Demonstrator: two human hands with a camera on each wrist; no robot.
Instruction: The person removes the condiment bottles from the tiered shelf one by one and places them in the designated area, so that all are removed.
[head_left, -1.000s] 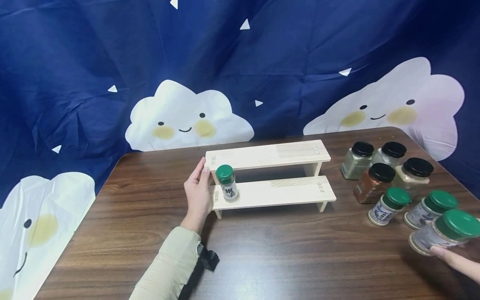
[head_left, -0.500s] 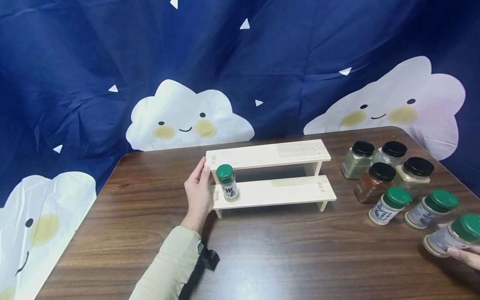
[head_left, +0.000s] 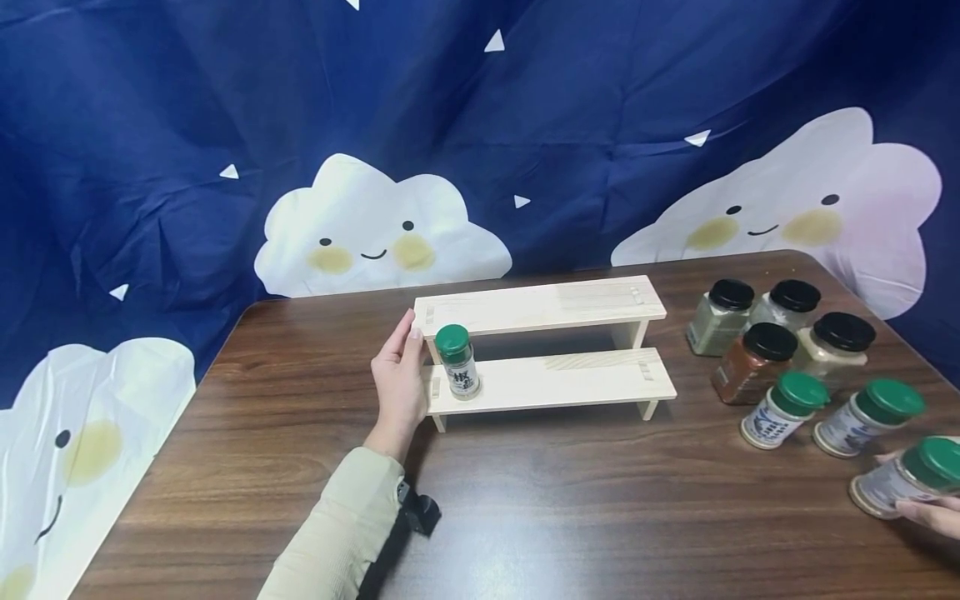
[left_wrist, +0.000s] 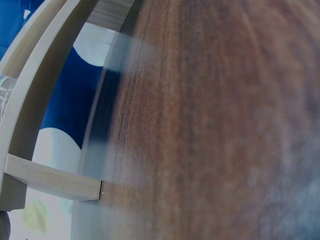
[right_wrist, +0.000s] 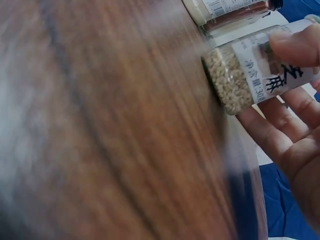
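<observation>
A two-tier pale wooden rack [head_left: 540, 307] stands mid-table. My left hand [head_left: 400, 371] rests against its left end, fingers straight along the upper tier's corner. Close to that hand, a green-capped spice jar [head_left: 459, 367] stands upright on the left of the lower tier. At the right edge my right hand [head_left: 933, 512] grips another green-capped jar, the sesame jar [head_left: 885, 487]. In the right wrist view, thumb and fingers hold this sesame jar [right_wrist: 255, 67] tilted, with pale seeds visible near its base. Whether the jar touches the table is unclear.
Two more green-capped jars [head_left: 772, 421] [head_left: 847, 429] stand right of the rack. Behind them are several black-capped square jars [head_left: 742, 371]. A blue curtain with clouds [head_left: 570, 125] hangs behind the brown wooden table [head_left: 600, 517].
My right hand has moved the sesame jar a little right, away from the other jars, and then barely moved. My left hand stays at the rack's left end. The head view has shifted slightly.
</observation>
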